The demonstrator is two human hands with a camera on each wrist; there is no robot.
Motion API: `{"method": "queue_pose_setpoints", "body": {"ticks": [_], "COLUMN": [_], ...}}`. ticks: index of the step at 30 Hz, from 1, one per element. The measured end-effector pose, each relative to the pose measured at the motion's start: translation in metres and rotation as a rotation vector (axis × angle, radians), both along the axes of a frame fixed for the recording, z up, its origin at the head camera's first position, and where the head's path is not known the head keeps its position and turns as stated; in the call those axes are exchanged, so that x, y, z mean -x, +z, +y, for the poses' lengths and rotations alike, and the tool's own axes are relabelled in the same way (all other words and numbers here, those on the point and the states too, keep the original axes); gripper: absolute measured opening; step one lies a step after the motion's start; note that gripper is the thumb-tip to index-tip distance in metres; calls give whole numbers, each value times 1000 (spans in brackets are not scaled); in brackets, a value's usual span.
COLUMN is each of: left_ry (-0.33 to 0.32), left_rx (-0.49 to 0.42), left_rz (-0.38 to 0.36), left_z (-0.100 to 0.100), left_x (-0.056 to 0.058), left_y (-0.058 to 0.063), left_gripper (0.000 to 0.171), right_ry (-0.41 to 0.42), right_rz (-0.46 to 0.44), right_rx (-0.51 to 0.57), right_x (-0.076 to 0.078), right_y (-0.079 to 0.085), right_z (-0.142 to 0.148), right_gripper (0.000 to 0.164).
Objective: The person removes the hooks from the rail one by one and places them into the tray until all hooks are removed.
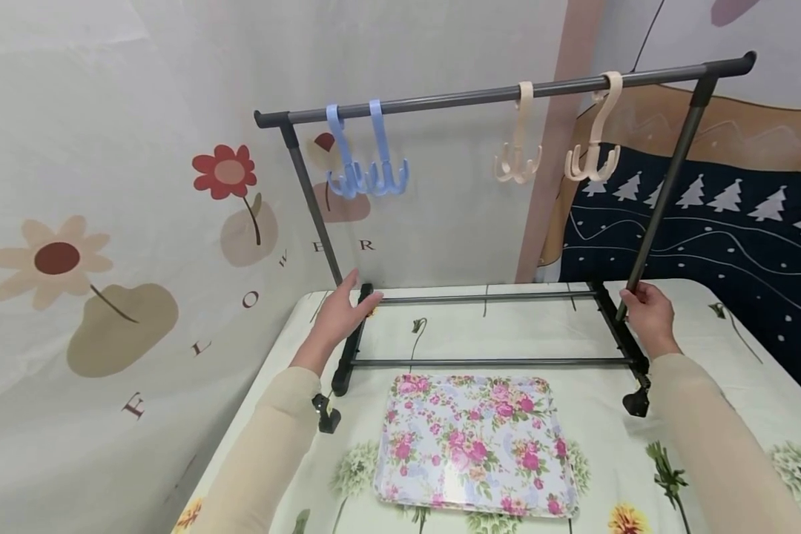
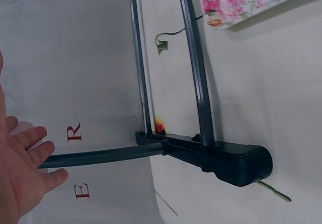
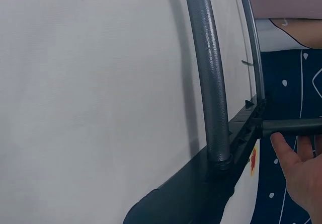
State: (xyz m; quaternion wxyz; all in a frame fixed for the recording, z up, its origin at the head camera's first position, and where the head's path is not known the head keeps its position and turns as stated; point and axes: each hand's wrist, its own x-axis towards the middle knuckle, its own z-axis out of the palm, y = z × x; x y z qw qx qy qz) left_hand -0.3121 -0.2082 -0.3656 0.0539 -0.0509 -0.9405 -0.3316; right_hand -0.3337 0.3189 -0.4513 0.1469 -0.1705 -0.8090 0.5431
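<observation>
A small dark metal clothes rack stands on the table, its top bar raised on two side posts. Beside the left post my left hand is spread, its fingers extended near the post in the left wrist view. Low on the right post, just above the black base foot, my right hand holds it between thumb and fingers. Two blue multi-prong hooks hang towards the left of the top bar. Two cream hooks hang towards its right.
In front of the rack lies a rectangular floral-print tray. Two thin crossbars join the base feet low over the flower-patterned tablecloth. Printed fabric hangs behind and to the left; dark tree-patterned fabric hangs at the right.
</observation>
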Motion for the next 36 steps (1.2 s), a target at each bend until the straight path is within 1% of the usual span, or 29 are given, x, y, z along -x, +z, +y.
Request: {"method": "queue_pose_setpoints", "body": {"ticks": [4,8,13,19,23,27,31,36], "left_ry": [29,64,79,73,63,53,52,72], "left_rx": [-55,-170,-301,-418,-440,-445,-454,-459], "left_rz": [32,64,118,177,206,225,234,227], "left_z": [-2,-4,-6,-6,-5,-4,-4,-1], "left_x": [1,2,2,0,-2,-2,0,3], "left_y": [10,24,46,75,92,105,116,129], "left_gripper": [90,91,91,90,87,86,86,87], "right_ry": [4,-2,-1,-2,-7,2,2,-6], "right_rz": [-14,-9,15,14,-7,-18,-16,-15], "right_rx": [-11,6,35,44,35,16,30,22], "right_x": [-2,0,2,1,0,-2,-4,-6], "right_y": [1,-2,-5,-6,-8,-9,-9,-7], "right_z": [-2,-2,-1,-1,-1,-1,-1,-2], "right_gripper": [52,50,49,50,51,51,53,53]}}
